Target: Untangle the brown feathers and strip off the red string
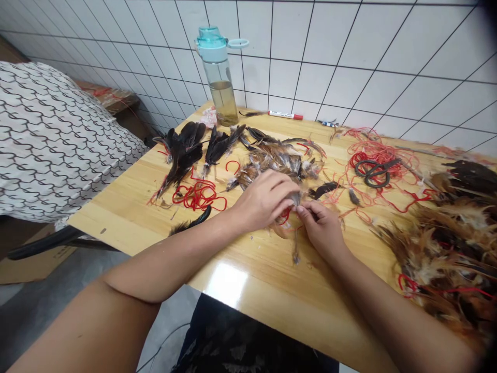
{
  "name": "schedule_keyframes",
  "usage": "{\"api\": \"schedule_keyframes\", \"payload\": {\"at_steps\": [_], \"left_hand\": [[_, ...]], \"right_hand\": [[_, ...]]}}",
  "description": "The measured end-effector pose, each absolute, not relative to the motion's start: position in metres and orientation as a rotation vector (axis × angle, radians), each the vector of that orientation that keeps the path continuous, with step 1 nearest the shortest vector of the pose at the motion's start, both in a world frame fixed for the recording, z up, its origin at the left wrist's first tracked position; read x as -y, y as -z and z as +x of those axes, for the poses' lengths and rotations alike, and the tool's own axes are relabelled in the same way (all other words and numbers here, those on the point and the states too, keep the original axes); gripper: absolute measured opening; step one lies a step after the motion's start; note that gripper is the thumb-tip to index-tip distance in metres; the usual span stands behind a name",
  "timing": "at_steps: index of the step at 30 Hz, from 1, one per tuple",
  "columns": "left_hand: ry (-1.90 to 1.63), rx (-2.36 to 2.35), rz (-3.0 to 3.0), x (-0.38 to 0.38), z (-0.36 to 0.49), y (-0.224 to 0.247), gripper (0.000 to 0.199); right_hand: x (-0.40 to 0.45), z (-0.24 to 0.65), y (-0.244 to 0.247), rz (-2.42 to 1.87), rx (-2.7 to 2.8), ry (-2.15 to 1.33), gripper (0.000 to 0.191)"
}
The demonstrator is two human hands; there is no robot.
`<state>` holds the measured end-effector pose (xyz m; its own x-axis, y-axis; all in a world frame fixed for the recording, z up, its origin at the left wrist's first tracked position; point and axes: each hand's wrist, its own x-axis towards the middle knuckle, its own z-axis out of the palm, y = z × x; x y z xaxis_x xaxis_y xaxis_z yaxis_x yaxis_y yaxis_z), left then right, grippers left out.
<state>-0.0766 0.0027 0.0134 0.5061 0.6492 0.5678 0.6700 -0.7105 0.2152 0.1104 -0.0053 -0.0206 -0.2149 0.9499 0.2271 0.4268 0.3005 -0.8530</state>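
My left hand (264, 201) and my right hand (320, 229) meet above a wooden table (248, 269), their fingertips pinching a small brown feather (296, 198). A strand of red thread (285, 216) runs beside the fingers, and part of it is hidden by them. A thin feather tip (295, 251) hangs below my right fingers. A loose pile of brown feathers (275, 161) lies just beyond my hands. A larger heap of brown and cream feathers (442, 248) lies to the right.
Black feathers (184, 153) and a red thread tangle (200, 196) lie on the left. Black scissors (373, 172) rest on red thread at right. A water bottle (221, 88), a red-capped marker (286, 115) and a patterned cloth (54, 137) surround the table, with a tiled wall behind.
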Motion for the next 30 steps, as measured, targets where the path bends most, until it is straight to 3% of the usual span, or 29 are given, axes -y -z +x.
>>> {"api": "schedule_keyframes", "payload": {"at_steps": [4, 13, 16, 21, 26, 30], "left_hand": [[1.101, 1.334, -2.572, -0.009, -0.084, -0.015, 0.018], [0.601, 1.408, -2.841, -0.007, -0.079, -0.003, 0.013], [0.613, 1.424, -2.869, -0.008, -0.078, -0.002, 0.014], [1.270, 1.795, -2.950, -0.012, -0.079, -0.010, 0.009], [2.125, 2.241, -2.990, -0.009, -0.072, -0.014, 0.019], [2.249, 2.350, -2.968, -0.006, -0.067, -0.009, 0.018]], "right_hand": [[0.007, 0.111, 0.016, -1.281, 1.568, -1.063, 0.023], [0.008, 0.111, 0.017, -1.260, 1.483, -1.065, 0.023], [0.007, 0.112, 0.018, -1.262, 1.505, -1.050, 0.023], [0.005, 0.113, 0.021, -1.269, 1.514, -1.025, 0.023], [0.006, 0.111, 0.021, -1.294, 1.576, -0.985, 0.024], [0.006, 0.110, 0.021, -1.283, 1.646, -0.942, 0.024]]}}
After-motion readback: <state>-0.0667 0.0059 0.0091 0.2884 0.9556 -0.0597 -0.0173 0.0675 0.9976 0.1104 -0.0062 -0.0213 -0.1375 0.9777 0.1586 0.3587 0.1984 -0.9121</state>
